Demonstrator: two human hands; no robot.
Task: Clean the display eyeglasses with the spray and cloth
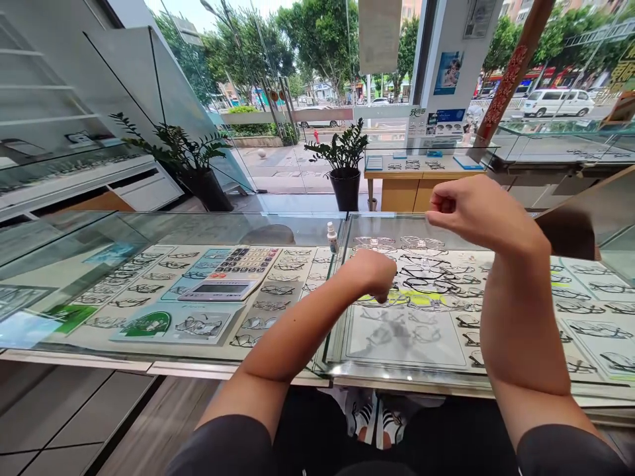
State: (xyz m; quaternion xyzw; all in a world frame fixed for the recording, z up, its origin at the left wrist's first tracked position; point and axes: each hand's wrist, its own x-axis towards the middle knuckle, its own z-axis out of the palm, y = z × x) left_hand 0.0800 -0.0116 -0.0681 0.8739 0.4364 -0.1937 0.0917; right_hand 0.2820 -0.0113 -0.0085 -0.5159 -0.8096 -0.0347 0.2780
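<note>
My left hand (pixel 374 272) is closed over the glass counter, its knuckles up and its fingertips hidden; whatever it may hold cannot be made out. Right beside it, dark-framed glasses (pixel 429 280) show among several pairs of clear and thin-rimmed glasses (pixel 423 243). Higher up and to the right, my right hand (pixel 464 206) is raised above the counter, wrist bent, with fingers curled in and nothing visible in them. A small white bottle (pixel 332 238) stands upright on the glass, left of my left hand.
A large calculator (pixel 231 276) lies on the left part of the glass counter (pixel 238 365). Rows of glasses fill the display on both sides. A brown panel (pixel 570 231) stands at the right. Beyond are potted plants (pixel 345 182), another display counter and large windows.
</note>
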